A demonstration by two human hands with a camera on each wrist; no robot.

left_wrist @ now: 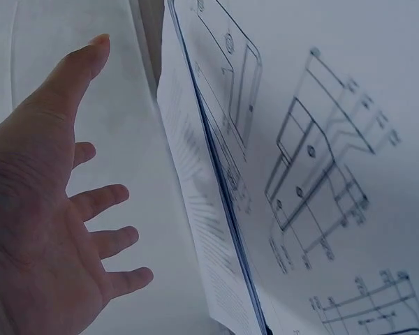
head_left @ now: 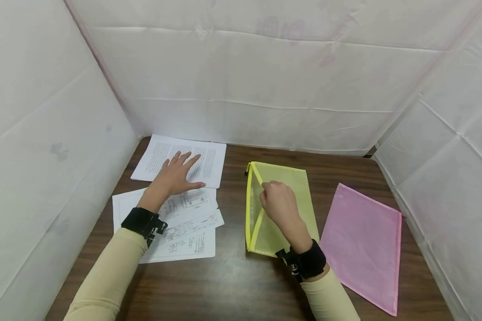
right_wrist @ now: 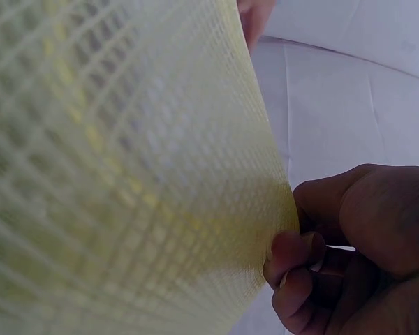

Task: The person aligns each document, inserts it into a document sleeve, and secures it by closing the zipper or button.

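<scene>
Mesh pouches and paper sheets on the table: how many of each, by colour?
Yellow mesh pouch: 1, its edge pinched by the right hand
Pink mesh pouch: 1
White printed text sheets, under the left hand: 1 stack
White drawing sheets: at least 2, overlapping
Total: 2 pouches, 2 groups of paper

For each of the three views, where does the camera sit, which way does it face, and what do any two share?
Head: worn on the head, facing forward and down at the table; shows both forearms, left hand flat on the papers, right hand pinching the yellow pouch, pink pouch beside.
Left wrist: faces along the palm; shows left hand and drawings.
Right wrist: faces the fingers pinching yellow mesh.
Shared: head and right wrist both show the yellow pouch.
</scene>
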